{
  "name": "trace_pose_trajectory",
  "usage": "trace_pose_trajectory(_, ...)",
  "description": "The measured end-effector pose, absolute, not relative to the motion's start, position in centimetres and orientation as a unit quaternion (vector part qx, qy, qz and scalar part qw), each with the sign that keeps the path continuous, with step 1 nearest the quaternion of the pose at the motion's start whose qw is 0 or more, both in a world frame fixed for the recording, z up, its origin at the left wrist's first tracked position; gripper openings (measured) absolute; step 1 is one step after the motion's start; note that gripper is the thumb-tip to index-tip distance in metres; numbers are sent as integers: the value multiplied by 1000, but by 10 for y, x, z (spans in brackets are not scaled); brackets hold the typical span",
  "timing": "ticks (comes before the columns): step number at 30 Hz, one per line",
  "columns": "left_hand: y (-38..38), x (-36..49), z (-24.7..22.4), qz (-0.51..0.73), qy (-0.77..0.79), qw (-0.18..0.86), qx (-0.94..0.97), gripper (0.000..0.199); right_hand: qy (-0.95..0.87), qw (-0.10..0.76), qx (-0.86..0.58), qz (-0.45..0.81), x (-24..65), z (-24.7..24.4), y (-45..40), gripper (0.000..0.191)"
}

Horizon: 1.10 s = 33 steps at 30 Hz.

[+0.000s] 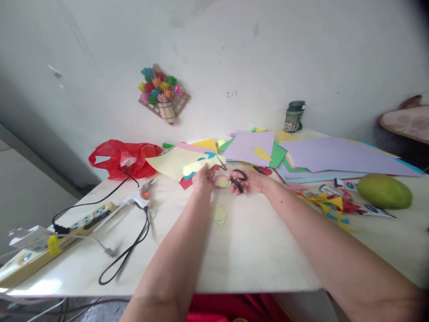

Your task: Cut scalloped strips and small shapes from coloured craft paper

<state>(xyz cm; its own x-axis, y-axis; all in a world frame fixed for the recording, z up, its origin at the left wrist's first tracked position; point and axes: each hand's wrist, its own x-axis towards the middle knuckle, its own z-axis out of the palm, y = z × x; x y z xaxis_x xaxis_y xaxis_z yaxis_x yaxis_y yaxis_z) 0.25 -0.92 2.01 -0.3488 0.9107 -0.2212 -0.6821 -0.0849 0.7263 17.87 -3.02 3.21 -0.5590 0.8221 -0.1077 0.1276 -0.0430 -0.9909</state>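
Observation:
My left hand [203, 178] is closed on a pale yellow strip of paper [196, 167] with a scalloped edge, held above the table. In my right hand [250, 180] is a pair of scissors [240, 175] with black handles, fingers wrapped round the loops. The blades point left and reach the right end of the strip; whether they cut into it I cannot tell. Beneath and between my hands lies a pale yellow cut paper piece [222, 181]. Nearer to me, a small pale yellow scrap [219, 214] with a round outline rests flat on the table.
Coloured paper sheets [250, 147] cover the back of the table [261, 250]. At left are a red plastic bag [117, 154], a glue gun [140, 197] and a power strip [83, 223] with cables. To the right lie a green mango [384, 191], tubes and paper scraps; a bottle [295, 117] stands behind.

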Motion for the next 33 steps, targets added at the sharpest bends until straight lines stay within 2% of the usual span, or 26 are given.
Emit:
trace_pose_trajectory(16,-18,20,24,713,401,562,119,7,-591,343,-407,606,158,23,-32,49)
trace_pose_trajectory(23,-23,26,29,723,411,549,90,8,-577,343,-428,606,153,27,-37,51)
trace_pose_trajectory(33,-24,28,30,723,433,534,65,10,-581,356,-424,597,150,25,-37,46)
